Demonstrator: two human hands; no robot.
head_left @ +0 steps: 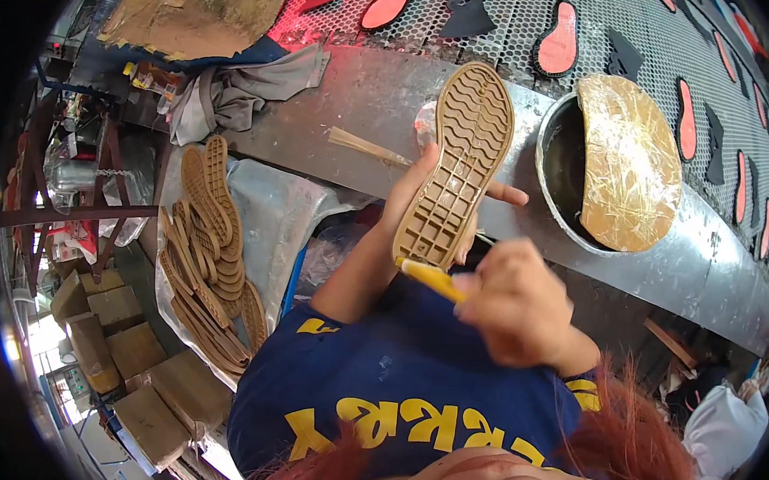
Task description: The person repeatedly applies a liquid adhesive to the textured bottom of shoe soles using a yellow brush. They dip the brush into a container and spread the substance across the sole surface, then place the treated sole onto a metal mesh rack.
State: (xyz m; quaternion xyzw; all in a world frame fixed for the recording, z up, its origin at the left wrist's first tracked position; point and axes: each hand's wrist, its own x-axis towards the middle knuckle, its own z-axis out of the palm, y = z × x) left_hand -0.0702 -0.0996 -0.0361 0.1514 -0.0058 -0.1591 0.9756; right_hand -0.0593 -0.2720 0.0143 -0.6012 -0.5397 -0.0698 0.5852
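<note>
My left hand (407,186) holds a tan shoe sole (469,149) from underneath, tilted up over the front edge of the metal bench. The wavy tread and square grid face the camera, and the palm is partly hidden behind the sole. My right hand (520,306), slightly blurred, is closed around a slim yellow tool (434,280). Its tip, edged in whitish stuff, is at the sole's lower end; bristles cannot be made out. On the right a metal pot (546,175) stands half covered by a plastic-wrapped brown board (631,157).
A pile of tan soles (204,231) lies on a plastic-covered surface at left. A flat strip (363,145) and a grey cloth (236,93) rest on the bench (320,150). Behind it, a perforated conveyor (518,21) carries pink insoles (558,42) and black pieces. Cardboard boxes (135,349) are stacked lower left.
</note>
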